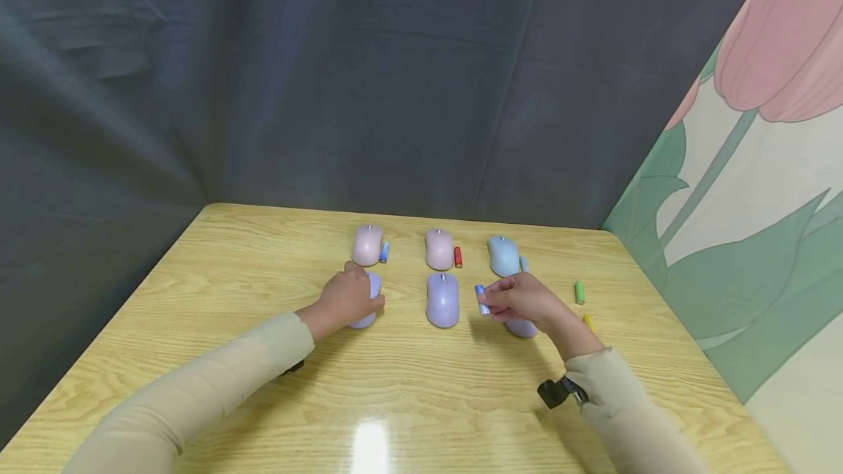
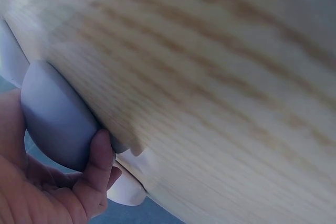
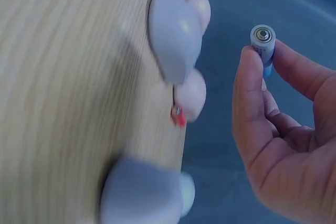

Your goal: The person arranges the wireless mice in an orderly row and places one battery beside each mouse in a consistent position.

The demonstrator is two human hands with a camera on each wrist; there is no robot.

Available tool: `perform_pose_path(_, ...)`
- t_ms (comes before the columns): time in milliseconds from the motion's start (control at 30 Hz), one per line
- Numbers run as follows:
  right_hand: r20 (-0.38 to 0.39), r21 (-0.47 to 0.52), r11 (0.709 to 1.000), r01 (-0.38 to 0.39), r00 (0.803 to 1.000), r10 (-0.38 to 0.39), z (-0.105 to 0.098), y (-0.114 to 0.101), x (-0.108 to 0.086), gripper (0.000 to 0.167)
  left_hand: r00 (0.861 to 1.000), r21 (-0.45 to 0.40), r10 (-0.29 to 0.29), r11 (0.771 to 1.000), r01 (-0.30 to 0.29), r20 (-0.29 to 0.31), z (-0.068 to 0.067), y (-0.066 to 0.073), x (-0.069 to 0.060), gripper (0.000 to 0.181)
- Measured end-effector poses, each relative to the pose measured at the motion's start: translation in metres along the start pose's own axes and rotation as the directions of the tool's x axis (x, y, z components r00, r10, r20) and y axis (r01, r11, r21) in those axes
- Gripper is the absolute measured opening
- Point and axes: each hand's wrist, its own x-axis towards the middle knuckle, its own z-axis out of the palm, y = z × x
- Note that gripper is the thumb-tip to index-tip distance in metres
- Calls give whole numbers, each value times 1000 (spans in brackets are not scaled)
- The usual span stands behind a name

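Note:
My left hand (image 1: 345, 300) grips a purple computer mouse (image 1: 375, 287) at the front left of the rows, thumb and fingers on its sides. In the left wrist view, that mouse's smooth shell shows, its underside near the wood. Above the table, my right hand (image 1: 527, 300) pinches a blue-and-white battery (image 1: 483, 300) between thumb and fingertips. The right wrist view shows the battery's metal end facing the camera. Between the hands lies another purple mouse (image 1: 443, 301). A third purple mouse (image 1: 522, 329) is partly hidden under the right hand.
Behind stand two pink mice, one left (image 1: 367, 246) and one central (image 1: 439, 249), and a blue mouse (image 1: 503, 256). Beside them lie a blue battery (image 1: 385, 252), a red battery (image 1: 457, 257) and a light-blue battery (image 1: 524, 263). Rightward are a green battery (image 1: 579, 292) and a yellow battery (image 1: 588, 322).

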Motion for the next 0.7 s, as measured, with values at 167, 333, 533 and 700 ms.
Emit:
perform_pose_path(167,-12,-62,998,-5,1000,4,26,-14,15,20,1000,-10,4,1000,-4,2,1,0,-1,50)
perform_pose_path(333,-25,-110,994,-1,1000,-2,53,-25,30,15,1000,-9,12,1000,-12,-14,2,-1,0,49)
perform_pose_path(533,-41,-201,979,11,999,-19,85,-36,43,16,999,7,25,1000,-25,-26,2,-1,0,49)
perform_pose_path(700,-52,-280,960,15,998,-31,106,-39,53,17,1000,30,19,999,-19,-16,2,-1,1,50)
